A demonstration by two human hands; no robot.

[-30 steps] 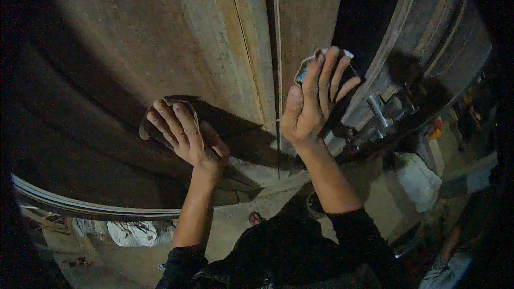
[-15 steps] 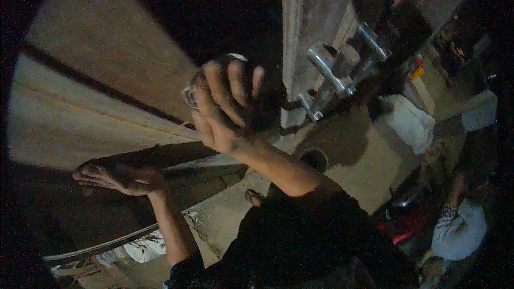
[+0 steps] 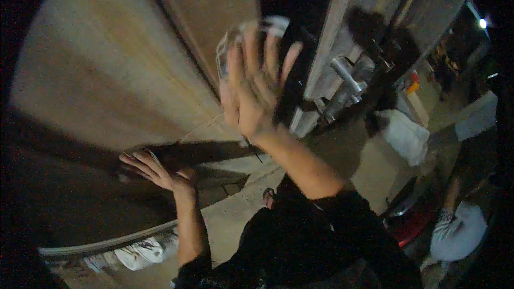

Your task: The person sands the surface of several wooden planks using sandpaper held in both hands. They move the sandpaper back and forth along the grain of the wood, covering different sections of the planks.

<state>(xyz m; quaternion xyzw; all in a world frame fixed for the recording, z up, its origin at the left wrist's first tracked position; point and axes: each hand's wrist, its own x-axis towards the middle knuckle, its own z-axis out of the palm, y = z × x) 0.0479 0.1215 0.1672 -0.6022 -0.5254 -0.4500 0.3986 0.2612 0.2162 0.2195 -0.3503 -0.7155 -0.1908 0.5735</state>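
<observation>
My right hand point(image 3: 254, 83) is raised in the middle, fingers long and fanned over a rounded thing with a pale, shiny rim point(image 3: 277, 22). Most of that thing is hidden behind the palm, so its kind cannot be told. A thin pale string point(image 3: 201, 128) slants from beside this hand toward my left. Lower down, my left hand point(image 3: 158, 174) has its fingers stretched out, near the shadowed lower part of a large brown panel point(image 3: 101, 69). Whether it touches the panel is unclear.
At right stands a greyish wooden panel point(image 3: 334, 27) with shiny metal cylinders point(image 3: 348, 77) sticking out. Beyond are a white cloth bundle point(image 3: 404, 136), a red object point(image 3: 407, 230) and another person's pale garment point(image 3: 460, 233). White sacks point(image 3: 142, 254) lie lower left. A lamp point(image 3: 483, 23) glows far right.
Both hands have shifted right; the right hand has risen with the rimmed thing, its fingers straighter. The left hand is slightly higher. The brown panel appears turned in view, and the metal cylinders look closer together.
</observation>
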